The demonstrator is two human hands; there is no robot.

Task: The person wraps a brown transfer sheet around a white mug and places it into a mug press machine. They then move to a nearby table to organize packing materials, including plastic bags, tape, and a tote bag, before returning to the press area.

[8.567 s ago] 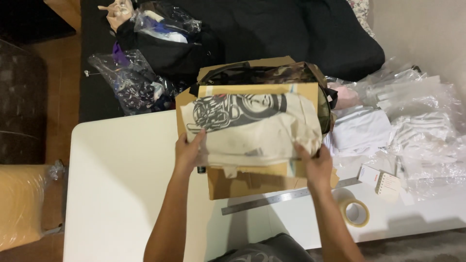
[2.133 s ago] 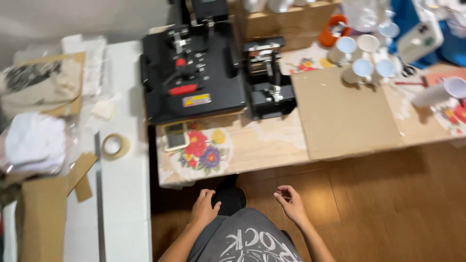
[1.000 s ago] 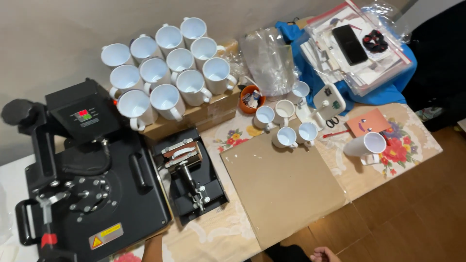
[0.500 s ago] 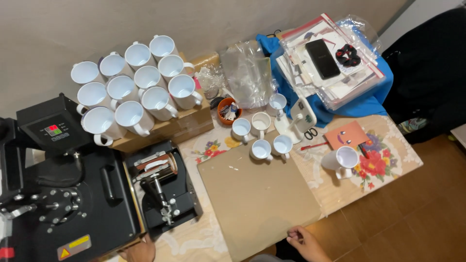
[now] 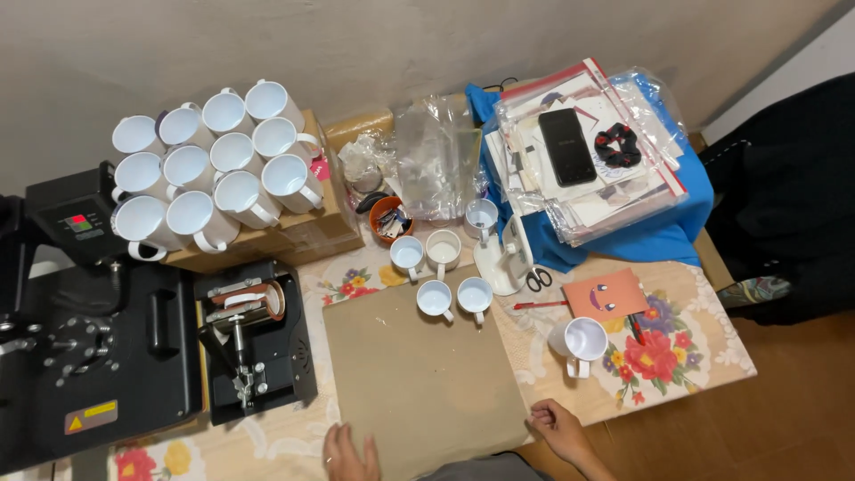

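Resting both hands on the near edge of the brown cardboard sheet (image 5: 423, 370) that's lying flat in the middle of the table. My left hand (image 5: 349, 454) sits at the sheet's bottom-left edge with the fingers spread and loose, flat against the board, not gripping anything. My right hand (image 5: 559, 426) is at the bottom-right corner, fingers lightly curled over the edge, touching it but not really clamped on.

Around the sheet: four small white mugs (image 5: 443, 274) stand just past its far edge, and one bigger white mug (image 5: 579, 341) sits off to the right on the floral tablecloth (image 5: 663, 347), near an orange card with a little face (image 5: 606, 295). To the left of the sheet is the black mug press (image 5: 254, 338), and beside that the big black heat press (image 5: 89, 356). Behind those, a cardboard box (image 5: 303, 233) carries a whole bunch of white mugs (image 5: 209, 165) on top. Back right there's a stack of clear plastic sleeves (image 5: 588, 165) on blue cloth with a black phone (image 5: 567, 146) and a dark scrunchie (image 5: 613, 145) on it.
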